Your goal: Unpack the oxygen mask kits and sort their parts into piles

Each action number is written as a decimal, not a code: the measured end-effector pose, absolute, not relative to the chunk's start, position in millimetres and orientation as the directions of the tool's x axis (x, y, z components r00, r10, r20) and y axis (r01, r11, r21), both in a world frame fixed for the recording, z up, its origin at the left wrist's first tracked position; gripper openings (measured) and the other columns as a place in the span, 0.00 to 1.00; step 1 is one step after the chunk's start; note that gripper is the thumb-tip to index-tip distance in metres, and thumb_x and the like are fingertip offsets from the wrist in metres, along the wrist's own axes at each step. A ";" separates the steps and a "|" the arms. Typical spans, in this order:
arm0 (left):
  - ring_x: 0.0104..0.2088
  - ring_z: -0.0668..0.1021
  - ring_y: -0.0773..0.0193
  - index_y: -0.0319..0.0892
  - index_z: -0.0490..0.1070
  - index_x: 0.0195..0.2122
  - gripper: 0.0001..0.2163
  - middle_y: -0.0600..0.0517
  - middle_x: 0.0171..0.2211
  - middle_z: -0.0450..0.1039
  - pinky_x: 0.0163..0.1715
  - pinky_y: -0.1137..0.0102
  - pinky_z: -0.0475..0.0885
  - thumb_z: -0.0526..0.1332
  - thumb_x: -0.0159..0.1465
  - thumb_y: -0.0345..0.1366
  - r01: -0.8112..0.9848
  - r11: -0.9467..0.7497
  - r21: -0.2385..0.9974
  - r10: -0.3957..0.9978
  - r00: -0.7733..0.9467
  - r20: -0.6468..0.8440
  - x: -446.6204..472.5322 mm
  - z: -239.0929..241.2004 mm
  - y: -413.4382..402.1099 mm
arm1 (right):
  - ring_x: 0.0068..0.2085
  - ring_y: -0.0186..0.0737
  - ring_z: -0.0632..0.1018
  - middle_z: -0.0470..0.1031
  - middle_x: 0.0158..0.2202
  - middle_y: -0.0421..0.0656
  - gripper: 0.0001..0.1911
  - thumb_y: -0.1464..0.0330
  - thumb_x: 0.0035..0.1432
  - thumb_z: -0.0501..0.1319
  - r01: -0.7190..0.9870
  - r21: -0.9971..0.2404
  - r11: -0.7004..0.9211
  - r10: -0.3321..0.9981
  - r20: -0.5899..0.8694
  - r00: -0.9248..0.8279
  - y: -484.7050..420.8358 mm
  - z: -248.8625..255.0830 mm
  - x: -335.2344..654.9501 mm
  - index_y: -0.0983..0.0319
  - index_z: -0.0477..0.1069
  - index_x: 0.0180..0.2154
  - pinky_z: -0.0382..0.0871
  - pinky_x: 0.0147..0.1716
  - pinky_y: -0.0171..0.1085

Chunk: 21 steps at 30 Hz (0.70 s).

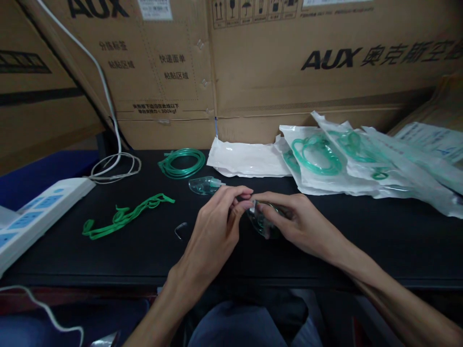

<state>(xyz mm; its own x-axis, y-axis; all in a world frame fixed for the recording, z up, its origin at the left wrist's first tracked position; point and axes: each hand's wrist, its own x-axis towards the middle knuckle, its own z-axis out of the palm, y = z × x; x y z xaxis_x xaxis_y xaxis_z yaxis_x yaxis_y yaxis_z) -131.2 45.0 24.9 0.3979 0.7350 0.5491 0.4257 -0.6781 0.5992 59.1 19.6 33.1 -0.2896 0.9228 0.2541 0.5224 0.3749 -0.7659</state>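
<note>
Centrally, above the black table (379,231), both hands meet on a clear oxygen mask (262,222) with a green tint. The right hand (300,224) is closed around the mask's body. The left hand (213,226) has thumb and forefinger pinched together on its near edge; whether they also hold a small fitting cannot be told. Judged step: working a detail at the rim. What follows calls for a steady right-hand hold and fine fingertip pressure. Lying apart to the left are a green elastic strap (125,215), a bent metal clip (180,230), a second clear mask (204,185) and coiled green tubing (182,163). Sealed packets (325,154) lie to the right.
</note>
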 end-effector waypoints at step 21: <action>0.51 0.79 0.64 0.45 0.74 0.54 0.15 0.53 0.51 0.79 0.54 0.70 0.73 0.65 0.66 0.34 0.414 -0.765 0.493 0.642 0.552 0.532 -142.2 23.3 46.8 | 0.40 0.38 0.75 0.74 0.41 0.40 0.20 0.60 0.59 0.69 0.186 -0.979 0.084 0.925 0.006 -0.381 18.6 40.8 71.4 0.58 0.67 0.48 0.69 0.38 0.35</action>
<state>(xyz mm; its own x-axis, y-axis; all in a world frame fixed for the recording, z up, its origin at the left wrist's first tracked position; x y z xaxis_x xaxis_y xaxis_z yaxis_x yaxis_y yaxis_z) -142.2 46.8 23.3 0.5525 0.6418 0.5318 0.4140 -0.7650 0.4933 71.4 18.6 40.8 -0.3811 0.9245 0.0064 0.1863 0.0835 -0.9789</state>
